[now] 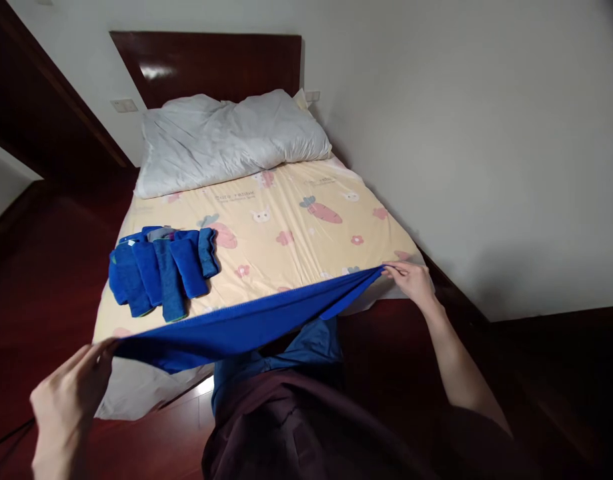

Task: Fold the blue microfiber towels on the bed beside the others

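Both hands, left (69, 400) and right (411, 280), pinch a blue towel (246, 323) stretched over the near edge of a yellow-sheeted bed (296, 227); white wall (461, 133) right, dark wooden floor (46, 267) left.

You're standing in a bedroom, in a home by the look of it. Right ahead of you sits a bed (286, 227) pushed against a plain white wall (461, 133), with a dark polished wooden headboard (206, 63) at the far end. A rumpled grey-white pillow (226, 140) lies across the top of it. The sheet (306, 250) is pale yellow, printed with carrots, flowers and little rabbit faces. A pile of folded blue towels (161, 267) rests on it. Under you runs a glossy reddish wooden floor (41, 280), and there's a wall switch (123, 105) just left of the headboard.
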